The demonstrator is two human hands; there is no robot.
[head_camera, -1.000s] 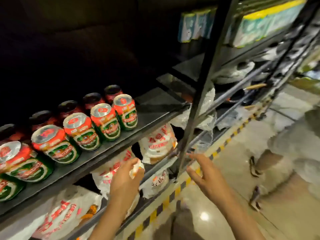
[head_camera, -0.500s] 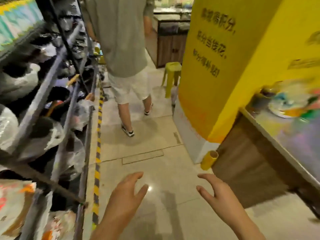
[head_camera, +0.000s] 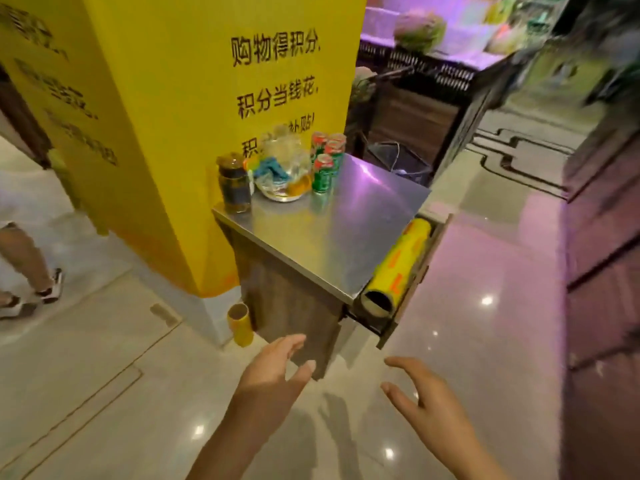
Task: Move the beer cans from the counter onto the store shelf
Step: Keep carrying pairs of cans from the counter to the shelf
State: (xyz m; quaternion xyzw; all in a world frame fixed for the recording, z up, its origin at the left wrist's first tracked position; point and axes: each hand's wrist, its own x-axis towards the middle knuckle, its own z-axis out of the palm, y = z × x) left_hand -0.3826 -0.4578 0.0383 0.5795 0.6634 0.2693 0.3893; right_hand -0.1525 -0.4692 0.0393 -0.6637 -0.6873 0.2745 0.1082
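Several red-and-green beer cans (head_camera: pixel 325 168) stand in a tight group at the far side of a steel-topped counter (head_camera: pixel 332 233), against a yellow pillar. My left hand (head_camera: pixel 273 375) hovers low in front of the counter's wooden side, fingers spread, holding nothing. My right hand (head_camera: pixel 426 400) is beside it to the right, also empty with fingers apart. Both hands are well short of the cans. The store shelf is out of view.
A dark jar (head_camera: pixel 235 183) and a glass bowl (head_camera: pixel 284 174) with colourful items sit left of the cans. A yellow film roll (head_camera: pixel 398 265) lies in a holder on the counter's right side. A yellow tube (head_camera: pixel 239 323) stands on the floor. Another person's legs (head_camera: pixel 24 261) are at left.
My view has swung from the shelf of cans, past the aisle, round to the counter. Both hands stayed empty and low in front of me throughout.
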